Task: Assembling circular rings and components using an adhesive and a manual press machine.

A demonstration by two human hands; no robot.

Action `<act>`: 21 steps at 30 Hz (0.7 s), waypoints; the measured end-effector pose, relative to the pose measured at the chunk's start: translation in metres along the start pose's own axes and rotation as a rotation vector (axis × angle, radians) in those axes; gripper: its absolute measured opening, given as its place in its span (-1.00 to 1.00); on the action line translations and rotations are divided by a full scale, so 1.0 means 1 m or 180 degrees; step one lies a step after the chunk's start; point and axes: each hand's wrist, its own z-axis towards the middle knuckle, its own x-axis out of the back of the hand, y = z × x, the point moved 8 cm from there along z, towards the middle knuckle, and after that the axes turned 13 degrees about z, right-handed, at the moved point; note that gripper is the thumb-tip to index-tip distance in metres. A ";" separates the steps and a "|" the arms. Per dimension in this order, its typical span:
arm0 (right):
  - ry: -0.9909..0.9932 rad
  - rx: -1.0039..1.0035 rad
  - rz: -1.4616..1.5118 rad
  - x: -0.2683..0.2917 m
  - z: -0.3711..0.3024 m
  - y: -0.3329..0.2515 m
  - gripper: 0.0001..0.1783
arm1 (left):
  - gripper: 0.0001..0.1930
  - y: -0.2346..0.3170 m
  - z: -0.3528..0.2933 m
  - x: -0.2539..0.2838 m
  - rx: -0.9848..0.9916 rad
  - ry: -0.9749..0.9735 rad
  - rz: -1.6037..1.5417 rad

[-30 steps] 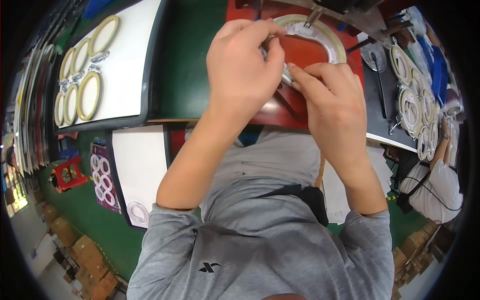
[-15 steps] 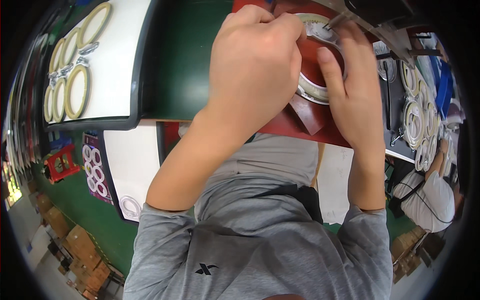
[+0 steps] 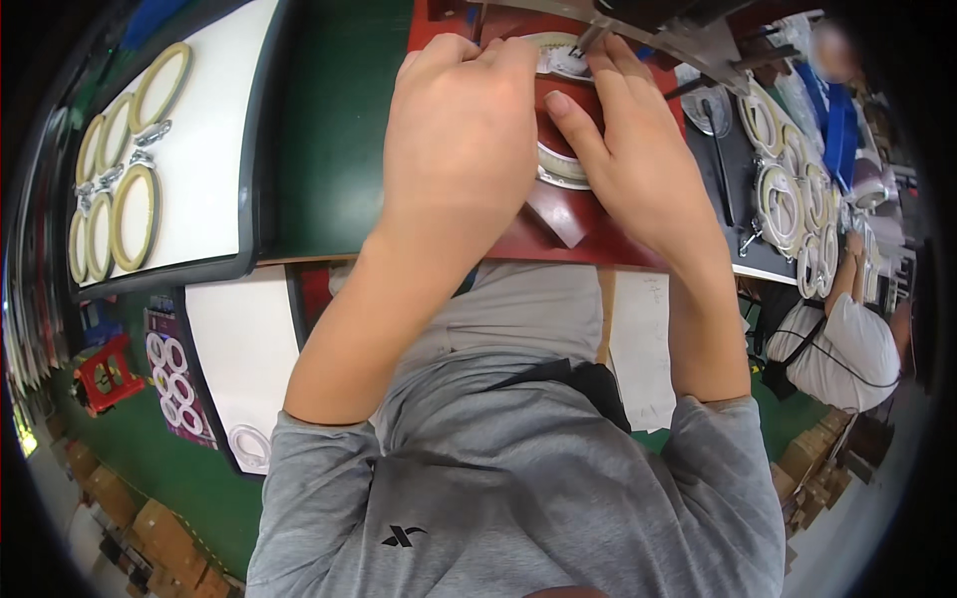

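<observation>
A round, pale ring-shaped part (image 3: 564, 167) with a white rim lies on the red work surface (image 3: 613, 235), under a dark metal fixture (image 3: 666, 52). At the ring's left side is my left hand (image 3: 461, 149), its fingers curled in; the fingertips and anything between them are hidden. Along the right side my right hand (image 3: 638, 149) lies with fingers stretched forward and the thumb spread toward the ring's middle. White and clear bits (image 3: 568, 62) show at the ring's far side, below thin metal pins. My hands cover much of the ring.
Several finished-looking rings (image 3: 137, 217) with small silvery bundles lie on a white board (image 3: 214, 149) at left. More rings (image 3: 780, 207) crowd a dark mat at right. A person (image 3: 832, 349) sits beyond it. A red stool (image 3: 105, 374) stands on the green floor.
The whole view has shifted, so my hands, the ring and the fixture all appear further left. Both hands keep nearly the same pose around the ring.
</observation>
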 end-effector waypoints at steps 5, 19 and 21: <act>0.0140 0.0283 -0.0028 0.007 0.004 0.006 -0.35 | -0.88 0.002 0.008 0.004 0.0030 -0.0003 -0.0081; 0.2402 0.1492 0.0975 0.116 -0.065 -0.054 -0.65 | -0.70 -0.028 -0.014 0.008 0.0847 -0.0021 -0.1269; 0.2874 0.1790 0.0265 0.177 -0.059 -0.081 -0.66 | -0.68 -0.025 -0.001 0.000 0.0790 -0.0283 -0.0867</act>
